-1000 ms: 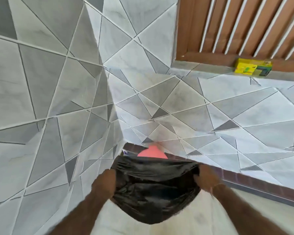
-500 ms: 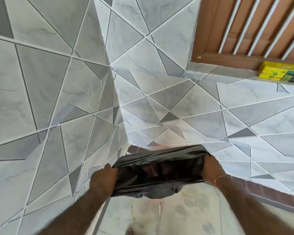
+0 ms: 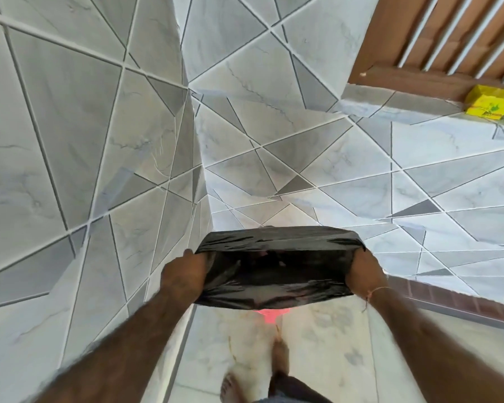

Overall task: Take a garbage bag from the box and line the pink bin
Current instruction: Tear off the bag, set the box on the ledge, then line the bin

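Holding the black garbage bag [image 3: 277, 269] stretched wide between both hands, you have its mouth pulled open into a long flat slot facing you. Your left hand [image 3: 184, 276] is closed on the bag's left end, fingers curled into the plastic, the thumb tip showing at the upper corner. Your right hand [image 3: 364, 271] is closed on the right end in the same way, with a thin thread band around its wrist.

The plastic is glossy and thin, creased in fine wrinkles that catch the light along the upper lip and along the lower fold. Its far edge is drawn taut in a nearly straight line; the near edge sags a little in the middle. Inside the mouth it is dark, with faint reddish glints showing through.

Just under the bag's lower edge a small part of the pink bin [image 3: 271, 315] peeks out, above the pale floor [image 3: 317, 344] near the corner where the two tiled walls [image 3: 70, 141] meet. The rest of the bin is hidden behind the bag.

The yellow box [image 3: 490, 107] sits well apart, on the tiled ledge at the upper right, against the wooden frame [image 3: 405, 80].
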